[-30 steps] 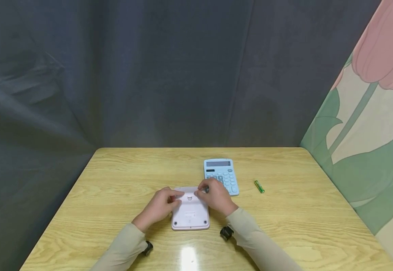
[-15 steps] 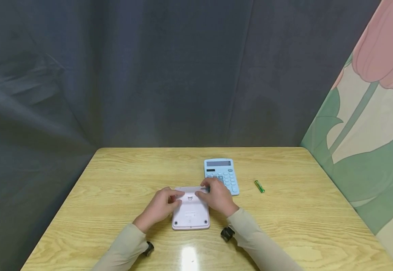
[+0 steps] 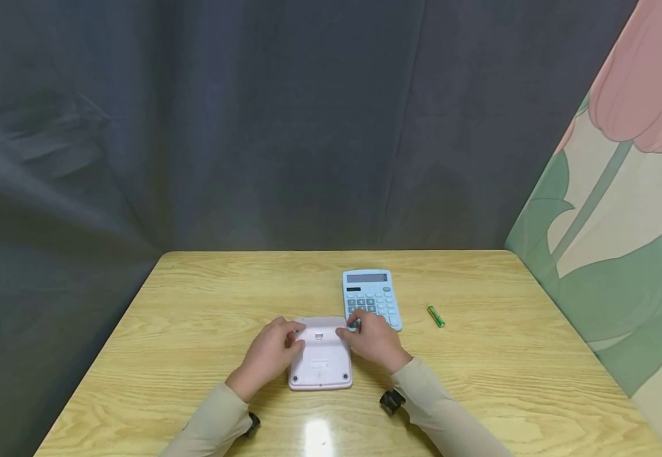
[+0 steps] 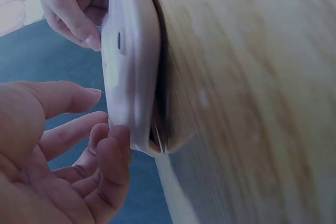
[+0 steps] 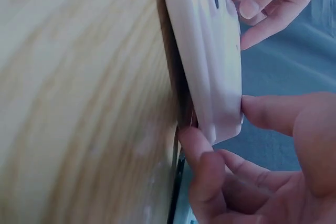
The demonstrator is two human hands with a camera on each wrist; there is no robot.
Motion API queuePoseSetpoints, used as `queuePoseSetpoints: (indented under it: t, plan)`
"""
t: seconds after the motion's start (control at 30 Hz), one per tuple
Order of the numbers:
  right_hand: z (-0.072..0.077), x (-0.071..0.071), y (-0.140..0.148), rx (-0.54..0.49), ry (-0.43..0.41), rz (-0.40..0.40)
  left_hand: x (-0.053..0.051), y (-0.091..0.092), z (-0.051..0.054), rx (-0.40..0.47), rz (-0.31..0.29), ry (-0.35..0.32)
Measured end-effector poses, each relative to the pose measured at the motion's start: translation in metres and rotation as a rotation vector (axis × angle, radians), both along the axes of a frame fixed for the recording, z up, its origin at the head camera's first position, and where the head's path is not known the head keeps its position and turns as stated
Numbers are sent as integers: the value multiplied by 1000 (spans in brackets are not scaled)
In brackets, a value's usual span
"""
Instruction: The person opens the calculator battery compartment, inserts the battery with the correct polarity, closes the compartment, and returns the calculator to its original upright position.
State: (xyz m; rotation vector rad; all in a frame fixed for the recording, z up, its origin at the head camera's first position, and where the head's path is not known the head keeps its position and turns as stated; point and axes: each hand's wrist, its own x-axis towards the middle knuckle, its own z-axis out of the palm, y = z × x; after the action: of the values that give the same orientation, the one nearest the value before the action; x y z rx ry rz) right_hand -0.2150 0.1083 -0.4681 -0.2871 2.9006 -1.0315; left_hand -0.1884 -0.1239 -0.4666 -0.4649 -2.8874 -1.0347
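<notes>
A pale pink calculator (image 3: pixel 320 365) lies face down on the table, its back showing a small latch, a label and dark round feet near the front corners. At its upper right corner my right hand (image 3: pixel 377 341) pinches the edge; in the right wrist view the thumb (image 5: pixel 262 113) is on the back and a fingertip (image 5: pixel 193 141) is at the underside. My left hand (image 3: pixel 269 350) is at the upper left edge. The left wrist view shows its fingertips (image 4: pixel 119 136) touching the calculator's end, while the thumb (image 4: pixel 79 98) stands slightly off the back.
A light blue calculator (image 3: pixel 367 289) lies face up just behind my right hand. Farther right on the wooden table (image 3: pixel 205 304) is a green battery (image 3: pixel 436 316). A dark curtain (image 3: pixel 308 127) hangs behind, and a flower-patterned panel (image 3: pixel 622 254) stands at the right.
My right hand has shifted right and slightly toward me, from over the pink calculator's back to its corner. The left fingers have drawn back slightly to the left. The calculator stays in place.
</notes>
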Motion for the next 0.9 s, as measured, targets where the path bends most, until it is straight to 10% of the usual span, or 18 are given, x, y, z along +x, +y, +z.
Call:
queuePoseSetpoints:
  t: [0.57, 0.9]
  plan:
    - [1, 1, 0, -288, -181, 28, 13, 12, 9, -52, 34, 22]
    - [11, 3, -5, -380, -130, 5, 15, 13, 14, -79, 85, 12]
